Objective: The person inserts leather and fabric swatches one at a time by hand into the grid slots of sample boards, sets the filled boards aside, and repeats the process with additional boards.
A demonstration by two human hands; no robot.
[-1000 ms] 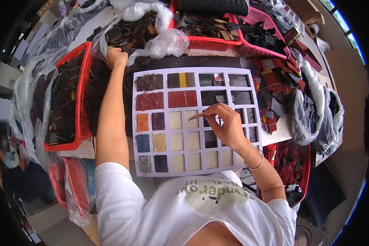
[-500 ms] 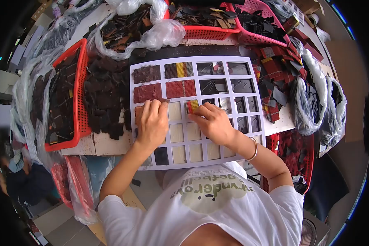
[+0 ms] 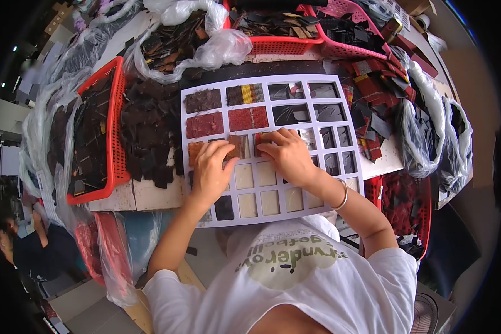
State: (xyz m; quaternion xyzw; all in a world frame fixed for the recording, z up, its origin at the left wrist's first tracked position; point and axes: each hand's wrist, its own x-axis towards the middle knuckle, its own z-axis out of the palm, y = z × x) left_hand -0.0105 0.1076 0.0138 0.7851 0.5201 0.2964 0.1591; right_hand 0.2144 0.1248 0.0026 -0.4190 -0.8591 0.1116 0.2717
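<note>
A white sample board with rows of square windows lies before me, its lower edge against my shirt. My left hand is closed at the left edge of a brown carpet swatch, which sits over a window in the third row. Beside it, my right hand presses its bunched fingers on a red striped carpet swatch, mostly covered by them. Above the hands, the board carries a dark red swatch, a red swatch, a brown swatch and a yellow-striped swatch.
Dark carpet pieces are heaped left of the board, beside a red basket. Red and dark pieces lie at the right. Another red basket, a pink basket and plastic bags stand behind. A person is at far left.
The brown swatch now covers a window that showed cream before, with my left fingers at its edge. My right hand has shifted slightly left, covering more of the striped swatch.
</note>
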